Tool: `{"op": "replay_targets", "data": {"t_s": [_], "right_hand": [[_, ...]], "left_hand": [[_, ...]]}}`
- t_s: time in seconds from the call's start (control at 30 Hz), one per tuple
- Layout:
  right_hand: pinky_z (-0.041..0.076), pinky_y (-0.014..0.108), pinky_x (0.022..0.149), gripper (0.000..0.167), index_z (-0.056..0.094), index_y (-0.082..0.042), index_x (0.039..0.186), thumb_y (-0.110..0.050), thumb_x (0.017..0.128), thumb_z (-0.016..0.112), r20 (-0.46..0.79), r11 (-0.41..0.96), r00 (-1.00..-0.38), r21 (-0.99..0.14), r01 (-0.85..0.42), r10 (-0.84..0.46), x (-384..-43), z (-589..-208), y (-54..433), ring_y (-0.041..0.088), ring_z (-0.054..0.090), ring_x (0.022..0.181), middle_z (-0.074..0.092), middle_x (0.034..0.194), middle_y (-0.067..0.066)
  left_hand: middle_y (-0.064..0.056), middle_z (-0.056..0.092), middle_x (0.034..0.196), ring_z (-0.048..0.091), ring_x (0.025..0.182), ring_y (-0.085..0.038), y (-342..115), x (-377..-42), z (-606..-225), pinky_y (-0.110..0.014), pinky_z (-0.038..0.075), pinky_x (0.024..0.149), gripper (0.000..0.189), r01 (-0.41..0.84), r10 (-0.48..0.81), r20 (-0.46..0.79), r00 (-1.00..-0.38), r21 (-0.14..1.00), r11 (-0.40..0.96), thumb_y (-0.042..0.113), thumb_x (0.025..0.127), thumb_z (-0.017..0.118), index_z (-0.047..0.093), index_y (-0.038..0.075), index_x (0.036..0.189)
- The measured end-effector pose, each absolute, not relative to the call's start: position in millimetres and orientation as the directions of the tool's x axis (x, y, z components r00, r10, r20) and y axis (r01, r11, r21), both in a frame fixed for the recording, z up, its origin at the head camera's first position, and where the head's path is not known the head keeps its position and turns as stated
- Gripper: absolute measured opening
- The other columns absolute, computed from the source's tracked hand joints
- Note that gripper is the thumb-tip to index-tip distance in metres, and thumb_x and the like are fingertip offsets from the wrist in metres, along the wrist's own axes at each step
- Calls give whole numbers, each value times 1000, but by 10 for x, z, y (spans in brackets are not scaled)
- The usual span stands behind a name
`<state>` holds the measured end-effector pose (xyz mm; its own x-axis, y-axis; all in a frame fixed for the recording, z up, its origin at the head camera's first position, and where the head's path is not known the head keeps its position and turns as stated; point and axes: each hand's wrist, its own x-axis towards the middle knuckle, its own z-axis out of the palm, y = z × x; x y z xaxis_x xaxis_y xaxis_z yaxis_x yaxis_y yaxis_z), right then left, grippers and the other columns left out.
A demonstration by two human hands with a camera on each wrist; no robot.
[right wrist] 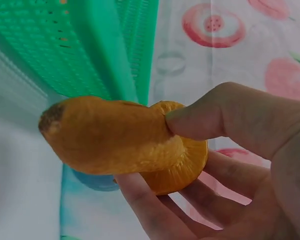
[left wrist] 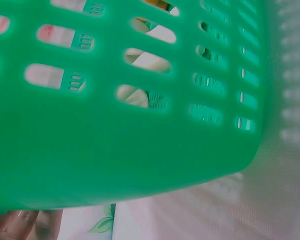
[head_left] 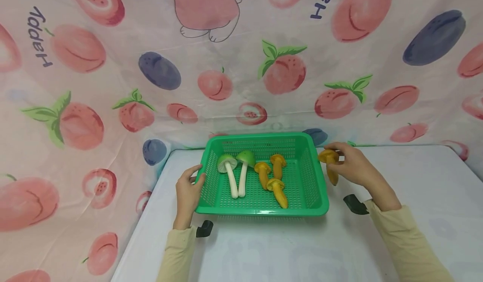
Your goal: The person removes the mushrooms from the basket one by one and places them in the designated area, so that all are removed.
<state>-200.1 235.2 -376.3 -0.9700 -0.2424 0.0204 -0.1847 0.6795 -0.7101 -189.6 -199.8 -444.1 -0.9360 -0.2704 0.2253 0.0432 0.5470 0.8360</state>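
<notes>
A green plastic basket (head_left: 264, 211) stands on the table in the head view. My left hand (head_left: 187, 194) grips its left rim, with the thumb and fingers at the edge. In the left wrist view the basket's slotted wall (left wrist: 115, 145) fills most of the picture, and fingertips (left wrist: 25, 225) show at the lower left. Just outside the right rim, my right hand (head_left: 352, 164) pinches a yellow-brown mushroom (right wrist: 115, 137) between thumb and fingers, its stem pointing away from the palm. Inside the basket lie two green-capped mushrooms (head_left: 246, 158) with long white stems and three yellow mushrooms (head_left: 279, 192).
A white cloth (head_left: 286, 252) covers the table. Behind and to the left hangs a pink fruit-print curtain (head_left: 234, 55). Dark wrist-mounted pieces (head_left: 356, 204) stick out beside both sleeves.
</notes>
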Motion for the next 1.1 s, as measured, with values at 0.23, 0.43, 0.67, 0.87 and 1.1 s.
{"op": "replay_targets", "data": {"t_s": [0.23, 0.43, 0.67, 0.87, 1.1], "right_hand": [[49, 57, 89, 50, 50, 9, 137, -7, 91, 61, -27, 677, -975, -724, -134, -222, -2040, -3859, 2427, 52, 46, 123, 53, 130, 32], [51, 52, 85, 50, 49, 12, 135, -5, 91, 63, -44, 683, -977, -722, -114, -209, -2073, -3990, 2490, 53, 48, 120, 53, 130, 34], [50, 56, 88, 48, 50, 13, 133, -4, 90, 63, -43, 678, -979, -728, -105, -198, -2123, -4173, 2550, 54, 48, 119, 54, 128, 34], [48, 60, 91, 48, 49, 13, 134, -5, 91, 63, -52, 684, -982, -725, -89, -182, -2167, -4295, 2616, 55, 47, 120, 52, 131, 36], [45, 62, 95, 50, 48, 13, 135, -4, 90, 64, -76, 685, -982, -726, -64, -172, -2222, -4378, 2679, 56, 45, 122, 49, 133, 37]], "left_hand": [[-16, 59, 136, 68, 104, -35, -1997, -1896, -4434, -47, 55, 77, 34, 41, -276, 228, -934, 834, 550, 13, 96, 66, 66, 8, 130], [-17, 59, 136, 68, 103, -34, -1992, -1896, -4430, -48, 55, 77, 34, 42, -271, 226, -936, 834, 550, 14, 96, 66, 66, 8, 130], [-17, 60, 135, 68, 103, -34, -1996, -1901, -4444, -48, 54, 78, 34, 45, -276, 232, -933, 835, 549, 13, 96, 66, 66, 8, 129], [-15, 60, 135, 68, 103, -33, -2004, -1906, -4446, -48, 55, 78, 34, 33, -283, 216, -934, 843, 536, 14, 96, 66, 66, 9, 129], [-16, 61, 134, 69, 102, -33, -1999, -1909, -4440, -45, 55, 76, 33, 33, -284, 219, -933, 840, 542, 14, 96, 66, 67, 9, 129]]}}
